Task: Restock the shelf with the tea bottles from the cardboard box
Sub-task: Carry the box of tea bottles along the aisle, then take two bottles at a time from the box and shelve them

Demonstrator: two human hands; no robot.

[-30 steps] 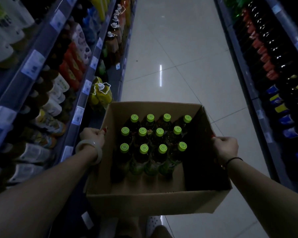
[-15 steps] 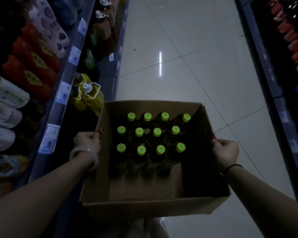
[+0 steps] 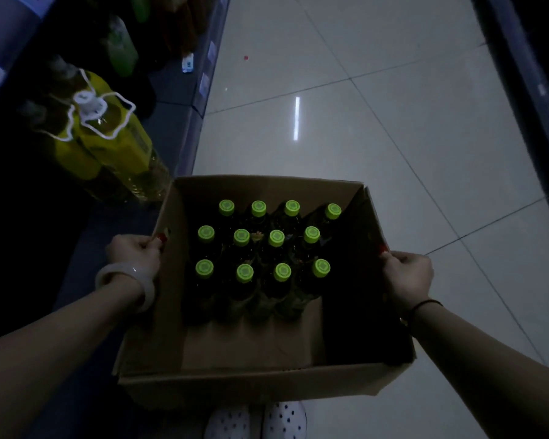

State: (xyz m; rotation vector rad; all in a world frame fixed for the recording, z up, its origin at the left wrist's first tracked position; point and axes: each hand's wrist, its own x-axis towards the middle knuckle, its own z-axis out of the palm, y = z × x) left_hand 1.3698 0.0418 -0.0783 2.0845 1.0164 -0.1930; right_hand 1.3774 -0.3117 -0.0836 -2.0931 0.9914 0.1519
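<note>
Cardboard, plain brown and open at the top, makes up the box (image 3: pixel 235 378) that fills the lower middle of the view, carried above a pair of white perforated shoes (image 3: pixel 257 421) at six o'clock. The left hand (image 3: pixel 133 255) is closed over the box's left wall at nine o'clock, a pale bangle (image 3: pixel 124 280) on its wrist, and the right hand (image 3: pixel 406 274) is closed over the right wall at three o'clock, a thin dark band (image 3: pixel 425 304) on that wrist. Inside stand the tea bottles (image 3: pixel 260 242), twelve lime-green caps in three rows of four, packed toward the twelve o'clock wall with bare cardboard floor toward six. The shelf (image 3: pixel 184 122) runs along the left from nine up to eleven o'clock, where yellow-labelled bottles (image 3: pixel 108 147) with a white looped handle stand just beyond the box's far-left corner; the tiled aisle floor (image 3: pixel 362 122) opens from twelve to three. Nothing looks restocked yet, so the step in hand seems to be setting the box down. It would go best lowered level, because the load sits at the far end and will want to tip forward, and placed close beside the shelf base but clear of the yellow-labelled bottles, leaving both hands free to lift bottles by the neck.
</note>
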